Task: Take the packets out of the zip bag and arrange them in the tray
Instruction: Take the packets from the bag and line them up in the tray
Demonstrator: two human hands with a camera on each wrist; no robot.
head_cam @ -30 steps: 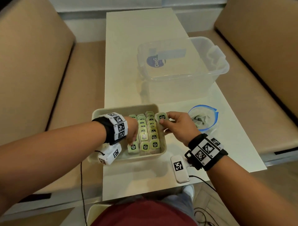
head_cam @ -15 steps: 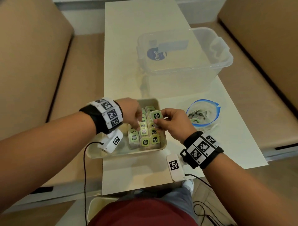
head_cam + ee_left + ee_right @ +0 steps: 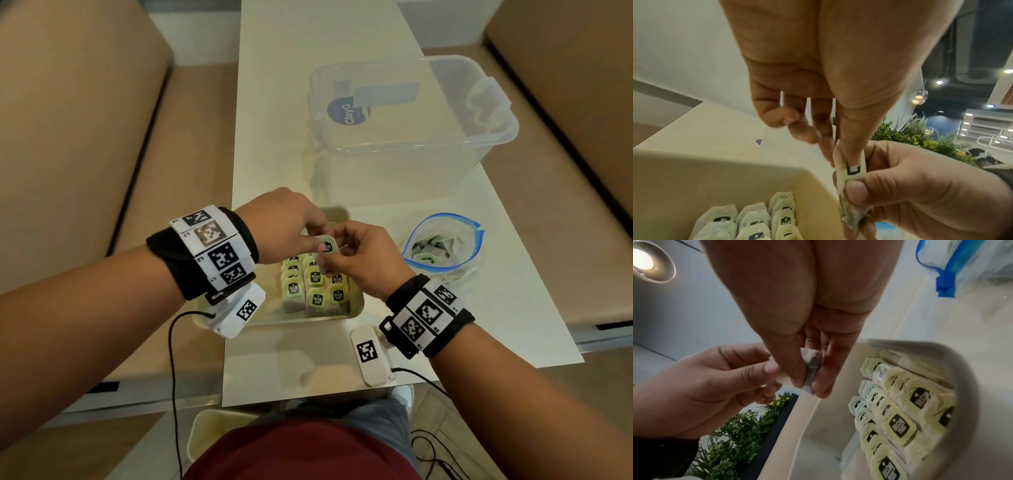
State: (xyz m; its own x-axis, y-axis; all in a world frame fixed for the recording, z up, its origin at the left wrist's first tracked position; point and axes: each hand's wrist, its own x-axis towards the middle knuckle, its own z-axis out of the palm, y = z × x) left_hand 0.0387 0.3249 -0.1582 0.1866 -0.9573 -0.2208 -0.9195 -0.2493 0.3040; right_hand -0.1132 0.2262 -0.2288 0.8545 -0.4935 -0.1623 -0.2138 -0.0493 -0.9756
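Now both hands meet above the tray (image 3: 356, 310): left hand (image 3: 291, 229) and right hand (image 3: 363, 260) each pinch one packet (image 3: 327, 247), held over the filled rows. Placing step, I'd say; next it needs a free slot, while more wait in the zip bag (image 3: 442, 243).

Even indoor light, soft shadows; wrist views blurred, edge-warped.
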